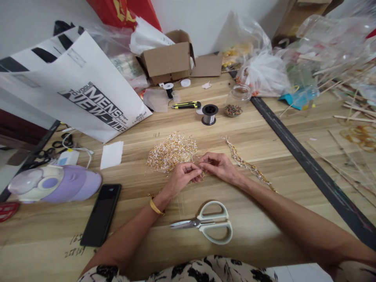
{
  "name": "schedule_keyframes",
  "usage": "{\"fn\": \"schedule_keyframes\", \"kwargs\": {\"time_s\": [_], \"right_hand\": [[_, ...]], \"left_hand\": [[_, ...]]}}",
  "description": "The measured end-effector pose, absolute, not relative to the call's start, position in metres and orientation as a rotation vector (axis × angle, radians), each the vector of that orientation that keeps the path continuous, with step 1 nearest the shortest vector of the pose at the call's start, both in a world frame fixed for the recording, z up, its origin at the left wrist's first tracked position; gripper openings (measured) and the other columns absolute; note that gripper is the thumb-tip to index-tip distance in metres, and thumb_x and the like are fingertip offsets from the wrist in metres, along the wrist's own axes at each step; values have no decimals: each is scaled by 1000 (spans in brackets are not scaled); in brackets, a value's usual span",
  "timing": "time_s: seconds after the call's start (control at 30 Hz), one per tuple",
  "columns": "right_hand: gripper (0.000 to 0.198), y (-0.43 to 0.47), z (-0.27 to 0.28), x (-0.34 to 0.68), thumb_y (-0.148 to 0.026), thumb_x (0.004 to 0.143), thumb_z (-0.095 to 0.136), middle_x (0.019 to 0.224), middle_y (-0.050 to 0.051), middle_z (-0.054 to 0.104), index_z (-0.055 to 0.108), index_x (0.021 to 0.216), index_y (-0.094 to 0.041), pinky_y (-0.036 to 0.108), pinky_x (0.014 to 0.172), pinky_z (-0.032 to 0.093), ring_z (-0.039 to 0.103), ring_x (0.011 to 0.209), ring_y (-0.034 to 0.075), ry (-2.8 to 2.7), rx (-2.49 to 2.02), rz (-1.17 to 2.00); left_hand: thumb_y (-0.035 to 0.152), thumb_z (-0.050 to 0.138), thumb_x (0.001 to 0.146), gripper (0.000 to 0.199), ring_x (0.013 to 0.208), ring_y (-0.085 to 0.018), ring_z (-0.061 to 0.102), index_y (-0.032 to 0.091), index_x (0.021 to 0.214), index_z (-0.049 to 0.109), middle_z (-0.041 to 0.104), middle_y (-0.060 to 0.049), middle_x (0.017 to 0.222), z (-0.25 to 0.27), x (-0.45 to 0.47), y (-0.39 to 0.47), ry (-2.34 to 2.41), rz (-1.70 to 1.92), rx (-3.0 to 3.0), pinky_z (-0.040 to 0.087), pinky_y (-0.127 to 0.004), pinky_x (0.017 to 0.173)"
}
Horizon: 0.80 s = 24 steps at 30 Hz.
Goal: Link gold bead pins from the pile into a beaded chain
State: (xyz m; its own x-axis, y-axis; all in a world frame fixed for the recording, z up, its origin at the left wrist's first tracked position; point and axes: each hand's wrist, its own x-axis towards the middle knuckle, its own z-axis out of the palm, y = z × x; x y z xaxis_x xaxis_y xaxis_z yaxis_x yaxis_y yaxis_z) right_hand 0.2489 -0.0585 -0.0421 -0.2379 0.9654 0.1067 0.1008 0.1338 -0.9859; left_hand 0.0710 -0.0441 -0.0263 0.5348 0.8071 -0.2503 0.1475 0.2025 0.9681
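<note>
My left hand (182, 178) is closed in a pinch, with a small gold ring-shaped beaded piece (202, 176) at its fingertips. Right beside it, my right hand (219, 166) pinches too, its fingertips nearly meeting the left ones; whatever they grip is too small to make out. A loose heap of gold and clear beads (172, 152) lies just beyond my left hand. Strung gold beaded strands (249, 166) stretch along the table beside my right wrist. White-handled scissors (205, 222) rest closed below both hands. Fine thread hangs near my left wrist.
A spool of wire (208, 114), a yellow-black utility knife (186, 105) and a jar of beads (235, 103) stand or lie farther back. At left are a phone (101, 214), a purple bottle (58, 184) and a white paper bag (96, 86). Plastic bags and sticks fill the right.
</note>
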Motion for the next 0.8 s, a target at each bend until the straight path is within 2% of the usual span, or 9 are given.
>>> {"fn": "schedule_keyframes", "kwargs": {"time_s": [0.6,0.8], "right_hand": [[17,-60,-41,249,-30,81,63,73,2,66,66,81,-13,20,54,44,56,61,9,-1564,-1078,1184],[14,-61,-37,249,-26,82,61,79,2,68,67,84,-14,19,56,46,60,66,10,-1615,-1063,1170]], "left_hand": [[34,65,76,24,57,-11,55,13,65,64,62,-1,59,-31,70,-43,951,617,1466,43,-22,58],[28,71,70,17,59,-10,54,12,69,65,63,-1,63,-32,70,-43,967,654,1436,42,-22,59]]}}
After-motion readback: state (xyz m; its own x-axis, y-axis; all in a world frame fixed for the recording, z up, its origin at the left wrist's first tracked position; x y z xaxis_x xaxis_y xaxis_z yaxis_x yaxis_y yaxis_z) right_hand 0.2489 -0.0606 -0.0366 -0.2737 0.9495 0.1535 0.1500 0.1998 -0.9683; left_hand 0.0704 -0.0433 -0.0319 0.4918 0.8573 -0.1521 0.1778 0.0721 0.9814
